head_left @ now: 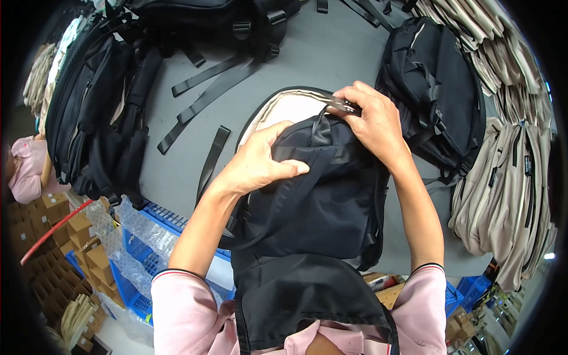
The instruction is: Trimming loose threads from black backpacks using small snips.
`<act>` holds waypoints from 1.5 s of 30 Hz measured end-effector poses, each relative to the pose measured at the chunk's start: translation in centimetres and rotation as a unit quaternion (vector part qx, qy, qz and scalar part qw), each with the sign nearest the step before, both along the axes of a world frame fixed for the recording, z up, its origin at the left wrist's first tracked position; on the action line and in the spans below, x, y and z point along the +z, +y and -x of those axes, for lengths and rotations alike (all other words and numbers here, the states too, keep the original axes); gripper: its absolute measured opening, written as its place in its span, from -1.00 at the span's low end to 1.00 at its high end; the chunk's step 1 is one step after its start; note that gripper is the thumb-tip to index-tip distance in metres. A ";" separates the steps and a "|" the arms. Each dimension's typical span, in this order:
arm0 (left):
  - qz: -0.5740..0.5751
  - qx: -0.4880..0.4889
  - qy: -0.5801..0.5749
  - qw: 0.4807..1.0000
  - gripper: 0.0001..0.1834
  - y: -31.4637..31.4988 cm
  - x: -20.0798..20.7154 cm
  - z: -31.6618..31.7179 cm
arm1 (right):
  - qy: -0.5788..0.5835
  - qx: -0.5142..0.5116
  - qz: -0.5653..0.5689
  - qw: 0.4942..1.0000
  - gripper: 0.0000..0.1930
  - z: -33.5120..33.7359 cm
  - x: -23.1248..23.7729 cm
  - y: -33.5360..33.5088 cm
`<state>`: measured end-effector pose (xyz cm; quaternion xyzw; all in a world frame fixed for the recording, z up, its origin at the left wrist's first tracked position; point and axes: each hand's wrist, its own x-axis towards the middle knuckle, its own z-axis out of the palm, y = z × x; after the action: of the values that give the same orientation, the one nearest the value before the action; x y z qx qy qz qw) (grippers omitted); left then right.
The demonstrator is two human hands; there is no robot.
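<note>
A black backpack (pixel 313 207) lies in front of me, its top opening spread so that a cream lining (pixel 296 102) shows. My left hand (pixel 260 157) grips the upper left of the bag, thumb stretched across the fabric and fingertips partly hidden by the folds. At the top right of the opening, my right hand (pixel 373 115) is closed around a small dark, shiny tool that looks like thread snips (pixel 345 105). Its tip lies at the bag's edge, close to the black webbing loop (pixel 321 131).
Black backpacks stand at the left (pixel 100 118) and right (pixel 435 89) of the grey table (pixel 319 47), another at the back. Loose straps (pixel 216 92) trail across it. Beige bags (pixel 497 195) are piled at the right. Blue crates (pixel 139 266) and cartons (pixel 89 248) sit below; another person's pink sleeve (pixel 28 168) shows far left.
</note>
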<state>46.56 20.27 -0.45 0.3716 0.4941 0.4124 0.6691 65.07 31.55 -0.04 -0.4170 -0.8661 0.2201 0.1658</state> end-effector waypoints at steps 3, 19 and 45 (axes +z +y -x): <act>-0.047 -0.011 0.040 0.998 -0.45 -0.5 -0.4 0.4 | 0.000 0.006 0.085 0.996 -0.77 0.6 -0.2 0.1; -0.178 0.107 0.505 0.838 -0.46 -0.1 -5.9 1.8 | 0.139 -0.202 0.104 0.964 -0.85 -6.1 -2.7 -1.4; 0.093 0.114 0.013 0.989 -0.63 14.0 -8.5 6.6 | 0.299 -0.279 0.303 0.861 -0.77 -5.5 -7.3 7.1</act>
<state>40.01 34.25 -8.97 0.2541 0.5786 0.4330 0.6428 70.59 38.67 -7.38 -0.5849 -0.5131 0.5304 0.3366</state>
